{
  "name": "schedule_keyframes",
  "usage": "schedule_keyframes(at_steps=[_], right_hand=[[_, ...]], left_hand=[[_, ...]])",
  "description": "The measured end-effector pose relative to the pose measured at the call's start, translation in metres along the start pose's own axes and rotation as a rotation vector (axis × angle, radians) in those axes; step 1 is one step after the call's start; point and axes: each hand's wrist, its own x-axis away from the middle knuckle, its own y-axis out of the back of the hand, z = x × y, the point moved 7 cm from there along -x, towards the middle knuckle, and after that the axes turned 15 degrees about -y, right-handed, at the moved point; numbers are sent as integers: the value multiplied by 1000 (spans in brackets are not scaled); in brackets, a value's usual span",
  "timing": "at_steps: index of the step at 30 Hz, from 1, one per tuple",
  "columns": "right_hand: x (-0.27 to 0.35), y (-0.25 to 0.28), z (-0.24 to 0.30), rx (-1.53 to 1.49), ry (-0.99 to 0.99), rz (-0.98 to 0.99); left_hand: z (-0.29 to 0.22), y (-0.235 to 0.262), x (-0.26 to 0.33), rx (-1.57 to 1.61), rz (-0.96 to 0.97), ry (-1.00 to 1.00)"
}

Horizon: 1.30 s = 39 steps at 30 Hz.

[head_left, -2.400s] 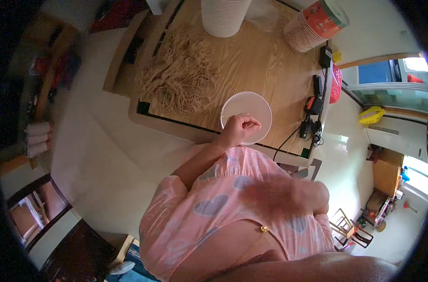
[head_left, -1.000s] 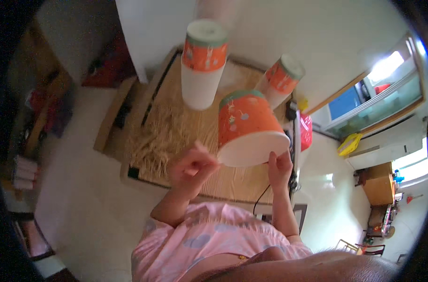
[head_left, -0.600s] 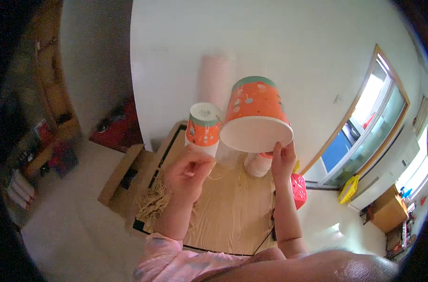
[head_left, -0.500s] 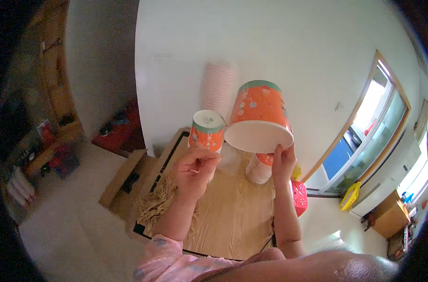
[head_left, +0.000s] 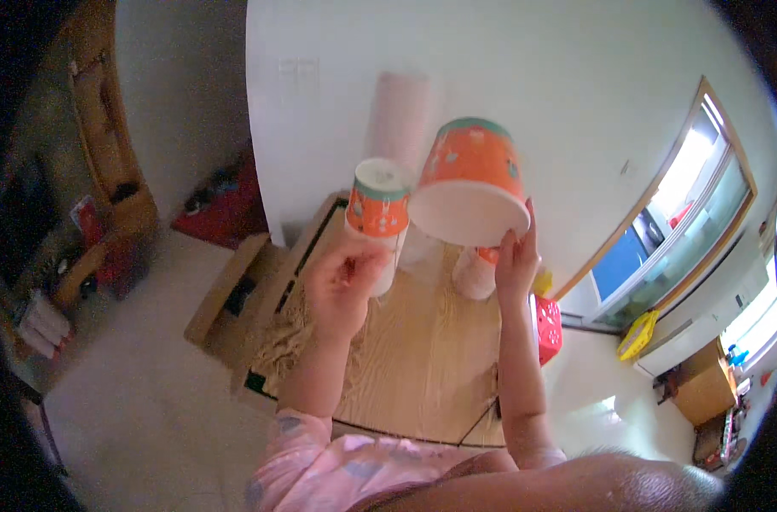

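Note:
My right hand grips an orange paper cup by its white rim, thumb at the edge. The cup is raised and tilted, its mouth toward me and its green-banded base upward. My left hand is raised with the fingers curled together in a pinch; what they hold, if anything, I cannot make out. Just beyond it rises a stack of upturned cups, the top one orange with a green band. A loose bundle of tan strands lies on the table's left side, partly behind my left forearm.
Against the wall stands a tall, blurred pale stack. Another cup stack is on the wooden table, behind my right hand. A cardboard box sits to the left, a red perforated container to the right.
The view has shifted, so the table and stacks appear higher. The cup in my right hand is a little more tilted. My left hand stays curled near the upturned stack.

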Motion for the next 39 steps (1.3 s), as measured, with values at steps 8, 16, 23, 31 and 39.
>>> schedule_keyframes(at_steps=[8,16,23,31,39], right_hand=[[0,-13,-10,68,-22,64],[88,-27,-113,371,-317,555],[250,-7,-186,350,-762,840],[291,4,-205,248,-875,793],[301,2,-221,215,-929,838]], left_hand=[[13,16,-8,-136,64,24],[47,13,59,-118,382,467],[102,35,290,-200,718,952],[115,36,371,-349,730,1065],[120,36,387,-263,642,1124]])
